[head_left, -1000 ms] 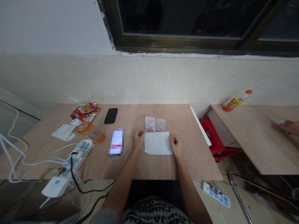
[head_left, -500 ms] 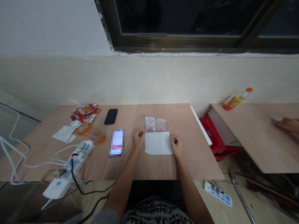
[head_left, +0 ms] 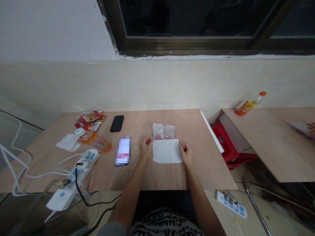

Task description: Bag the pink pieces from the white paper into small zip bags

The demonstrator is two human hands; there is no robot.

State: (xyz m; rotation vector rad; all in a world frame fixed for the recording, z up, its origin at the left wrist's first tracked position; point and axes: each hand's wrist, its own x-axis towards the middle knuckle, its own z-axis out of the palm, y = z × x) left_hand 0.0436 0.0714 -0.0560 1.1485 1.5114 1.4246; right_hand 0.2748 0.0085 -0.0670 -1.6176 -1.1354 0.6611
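A white tissue (head_left: 166, 151) lies flat on the wooden table between my two hands. My left hand (head_left: 146, 147) rests just left of it, fingers curled into a loose fist with nothing visible inside. At the tissue's right edge, my right hand (head_left: 186, 153) is also curled closed; whether it touches the edge I cannot tell. Two small clear zip bags, the left bag (head_left: 158, 131) and the right bag (head_left: 169, 131), lie side by side just beyond the tissue. Both have small pink bits near the bottom.
To the left lie a lit phone (head_left: 123, 150), a dark phone (head_left: 117, 123), an orange drink bottle (head_left: 95, 141), snack packets (head_left: 91, 119), folded tissue (head_left: 68, 142) and a power strip (head_left: 81, 172) with cables. Rightward, a red stool (head_left: 225, 147) stands between tables; another bottle (head_left: 249, 105) lies beyond.
My hands, the tissue and the bags stay in place. On the table to the right, another person's hand has moved, and a blurred pale, reddish item now shows there.
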